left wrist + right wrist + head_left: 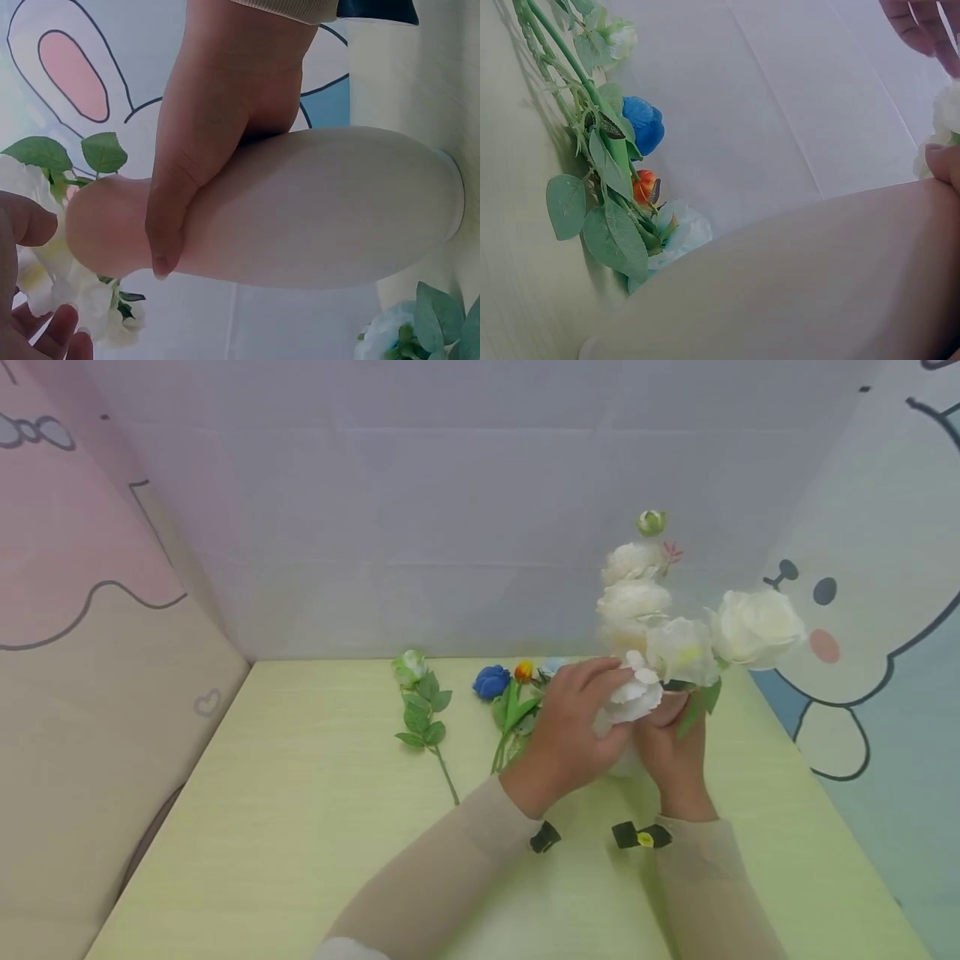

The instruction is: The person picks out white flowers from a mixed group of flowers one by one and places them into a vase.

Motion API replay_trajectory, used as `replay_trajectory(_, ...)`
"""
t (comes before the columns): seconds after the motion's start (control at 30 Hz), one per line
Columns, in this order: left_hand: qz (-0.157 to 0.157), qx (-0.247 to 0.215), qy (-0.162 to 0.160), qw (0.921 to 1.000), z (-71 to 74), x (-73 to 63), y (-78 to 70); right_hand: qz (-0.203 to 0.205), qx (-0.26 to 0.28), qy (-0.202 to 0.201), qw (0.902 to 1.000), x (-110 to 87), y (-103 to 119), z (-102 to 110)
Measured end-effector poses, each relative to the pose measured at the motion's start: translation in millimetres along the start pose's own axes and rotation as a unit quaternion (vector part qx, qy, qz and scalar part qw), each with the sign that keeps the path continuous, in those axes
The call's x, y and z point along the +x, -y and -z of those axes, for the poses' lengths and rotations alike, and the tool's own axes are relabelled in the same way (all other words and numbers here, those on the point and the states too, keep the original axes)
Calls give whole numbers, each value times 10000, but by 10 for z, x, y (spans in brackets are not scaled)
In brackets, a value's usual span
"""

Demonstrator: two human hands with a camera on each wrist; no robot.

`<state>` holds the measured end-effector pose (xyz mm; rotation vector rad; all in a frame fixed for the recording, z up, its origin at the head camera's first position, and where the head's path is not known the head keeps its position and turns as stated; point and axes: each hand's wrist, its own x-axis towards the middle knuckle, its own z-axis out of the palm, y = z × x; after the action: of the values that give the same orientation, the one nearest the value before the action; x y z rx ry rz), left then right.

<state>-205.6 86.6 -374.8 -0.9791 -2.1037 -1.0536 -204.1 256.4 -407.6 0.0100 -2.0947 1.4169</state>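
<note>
A white vase [322,210] with a pinkish neck stands upright on the table. My right hand [672,764] grips it round the neck, thumb across the front in the left wrist view. White flowers fill its mouth, among them a large white rose [757,627] leaning right and stacked white blooms [633,600] on the left. My left hand [573,727] is at a low white flower [636,697] by the vase's rim. In the left wrist view its thumb and fingers are spread apart around the blooms, with no firm pinch showing.
Left of the vase lie a blue rose [491,682], an orange-red tulip [523,671] and a pale blue flower [686,229]. Farther left lies a greenish-white rose [411,668] with its leafy stem. Fabric walls [450,527] enclose the table [300,827] at the back and sides.
</note>
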Motion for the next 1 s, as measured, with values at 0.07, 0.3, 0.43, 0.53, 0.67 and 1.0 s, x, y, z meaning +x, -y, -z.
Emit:
replay_trajectory(0.07, 131, -48, -7, 9999, 30, -54, 8, -70, -99, 45, 9999, 16, -113, -8)
replay_trajectory(0.3, 614, -463, -113, 9970, 291, -337, 96, -59, -135, 140, 9998, 65, -290, -7)
replay_trajectory(0.43, 621, -556, -391, 9958, 478, -472, 168, -91, -135, 136, 9998, 74, -283, 8)
replay_trajectory(0.53, 676, -602, -511, 9946, 618, -564, 212, 0, -199, 145, 9997, 89, -273, 11)
replay_trajectory(0.67, 735, -545, -401, 9950, 792, -684, 251, 201, -190, 124, 9995, 95, -197, 10)
replay_trajectory(1.0, 985, 39, 93, 9951, 1177, -1002, 253, 106, -30, 138, 9998, 58, -95, 53)
